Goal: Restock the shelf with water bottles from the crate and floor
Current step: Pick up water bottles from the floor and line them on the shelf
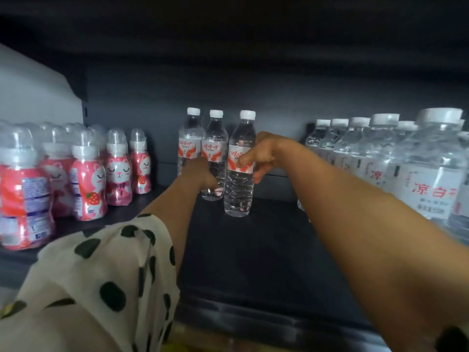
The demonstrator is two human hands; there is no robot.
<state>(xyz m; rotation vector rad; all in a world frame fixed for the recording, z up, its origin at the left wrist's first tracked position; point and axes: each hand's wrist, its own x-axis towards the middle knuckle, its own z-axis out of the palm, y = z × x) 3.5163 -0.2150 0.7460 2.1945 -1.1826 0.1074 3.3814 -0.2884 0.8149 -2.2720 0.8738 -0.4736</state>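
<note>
Shelf (253, 250): dark, three water bottles upright near its back edge.
Right hand (258, 154): fingers curled round the front bottle (239, 174) at its label.
Left hand (200, 174): wrapped on the middle bottle (214, 158), it seems; fingers partly hidden.
Third bottle (189, 138): just beside, further back.
Left end: pink cat bottles (88, 184).
Right end: clear bottles (406, 158).

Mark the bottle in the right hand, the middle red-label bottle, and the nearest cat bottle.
Right-hand bottle (238, 194): head view, ribbed clear body below the label.
Middle bottle (214, 143): head view, upper body above the left hand.
Nearest cat bottle (22, 199): head view, pink wrap on its front.
</note>
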